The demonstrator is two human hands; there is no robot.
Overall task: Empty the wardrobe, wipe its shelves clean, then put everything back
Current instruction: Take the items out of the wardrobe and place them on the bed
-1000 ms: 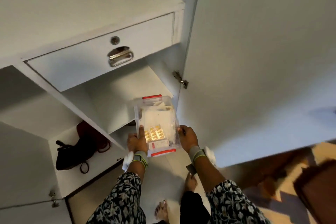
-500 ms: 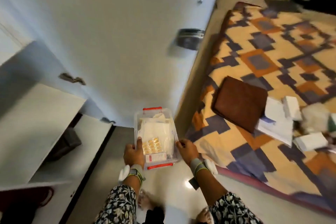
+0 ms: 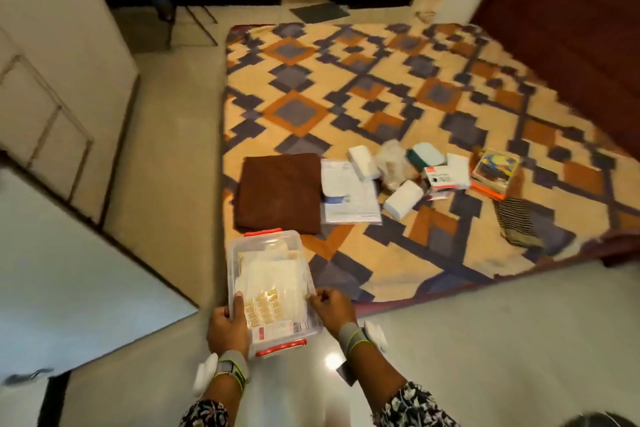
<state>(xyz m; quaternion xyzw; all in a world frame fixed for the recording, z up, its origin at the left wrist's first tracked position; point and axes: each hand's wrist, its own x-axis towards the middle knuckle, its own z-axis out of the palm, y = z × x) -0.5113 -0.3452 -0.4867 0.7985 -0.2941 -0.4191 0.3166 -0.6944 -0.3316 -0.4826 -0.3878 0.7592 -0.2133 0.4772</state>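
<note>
**While held over the floor: packed box one slip from a spill**

While carried level just ahead of both wrists, stays over the glossy pale floor (image 3: 485, 340) rather than on any surface: clear plastic storage box with red end clips (image 3: 273, 274), packed with white sachets and a yellow blister strip. Gripped at its near end only. Left hand (image 3: 227, 326) wrapped round the near left corner, thumb flat on the lid. Right hand (image 3: 334, 308) curled against the right long side, fingertips hooked at the rim.

Likely trouble: with both grips near one end, could dip at the far end and slide off slick plastic. Cannot tell whether the red clips are latched; if not, risks a popped lid and scattered packets. If set half on the folded brown cloth (image 3: 280, 192) just beyond the fingertips, would sit tilted.

Edges and room: near edge of the patterned orange-and-blue bedspread (image 3: 381, 97) lies just ahead of the right hand. Bare patch ahead and right of that hand, short of the loose papers (image 3: 346, 198). Far more open spread beyond. White wardrobe door (image 3: 69, 270) close off the left hand; worth keeping that elbow in.
</note>
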